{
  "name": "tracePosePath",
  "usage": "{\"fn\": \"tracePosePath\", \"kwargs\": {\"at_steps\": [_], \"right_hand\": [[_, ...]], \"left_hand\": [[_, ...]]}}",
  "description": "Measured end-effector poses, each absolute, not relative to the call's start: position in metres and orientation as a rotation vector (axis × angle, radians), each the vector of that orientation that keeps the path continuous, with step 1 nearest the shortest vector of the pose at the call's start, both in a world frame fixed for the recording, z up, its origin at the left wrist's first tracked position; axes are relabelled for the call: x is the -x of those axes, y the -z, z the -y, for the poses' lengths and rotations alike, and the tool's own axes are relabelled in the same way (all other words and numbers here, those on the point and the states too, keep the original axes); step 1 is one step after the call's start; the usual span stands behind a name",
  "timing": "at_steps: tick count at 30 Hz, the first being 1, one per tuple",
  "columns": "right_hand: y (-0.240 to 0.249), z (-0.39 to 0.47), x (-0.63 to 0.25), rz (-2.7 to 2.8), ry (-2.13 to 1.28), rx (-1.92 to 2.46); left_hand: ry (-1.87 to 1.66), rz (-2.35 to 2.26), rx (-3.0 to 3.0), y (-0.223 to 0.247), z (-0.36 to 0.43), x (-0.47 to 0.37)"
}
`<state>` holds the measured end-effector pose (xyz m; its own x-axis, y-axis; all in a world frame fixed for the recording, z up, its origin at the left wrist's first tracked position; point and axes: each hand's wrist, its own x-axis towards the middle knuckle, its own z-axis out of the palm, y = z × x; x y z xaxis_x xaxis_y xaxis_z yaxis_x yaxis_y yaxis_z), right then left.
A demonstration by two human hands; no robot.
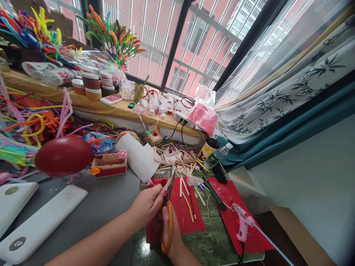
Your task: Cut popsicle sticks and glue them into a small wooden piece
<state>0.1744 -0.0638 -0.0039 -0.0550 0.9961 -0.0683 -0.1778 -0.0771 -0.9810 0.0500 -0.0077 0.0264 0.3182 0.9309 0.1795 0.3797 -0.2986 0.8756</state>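
My left hand (146,205) pinches a pale wooden craft stick (166,184), its tip pointing up and to the right. In my right hand (173,229) is a pair of scissors with orange handles (168,236), blades upward beside the stick. Whether the blades touch the stick I cannot tell. Below both hands lies a red sheet (188,218) on a green marbled mat (212,236). Several loose craft sticks (181,187) and a yellowish strip (188,207) rest on the sheet, right of the scissors.
A pink glue gun (242,221) lies at right on another red sheet (222,188). Behind are a pile of sticks (183,162), a cup (208,149) and a water bottle (219,156). A small red box (109,168) and a dark red balloon (64,156) stand left.
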Motion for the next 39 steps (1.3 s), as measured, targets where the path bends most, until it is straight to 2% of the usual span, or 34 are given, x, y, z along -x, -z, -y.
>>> {"fn": "tracePosePath", "kwargs": {"at_steps": [12,22,30,39], "right_hand": [[0.014,0.064,-0.175,0.779,-1.434,1.187],[0.029,0.060,-0.181,0.694,-1.483,1.017],[0.032,0.060,-0.206,0.885,-1.549,0.883],[0.010,0.069,-0.214,1.215,-1.488,1.046]], "left_hand": [[-0.939,-1.167,-1.787,-0.024,0.004,-0.049],[-1.012,-1.132,-1.667,-0.026,0.008,-0.052],[-1.254,-1.015,-1.311,-0.025,-0.001,-0.056],[-1.112,-1.002,-1.266,-0.028,0.005,-0.056]]}}
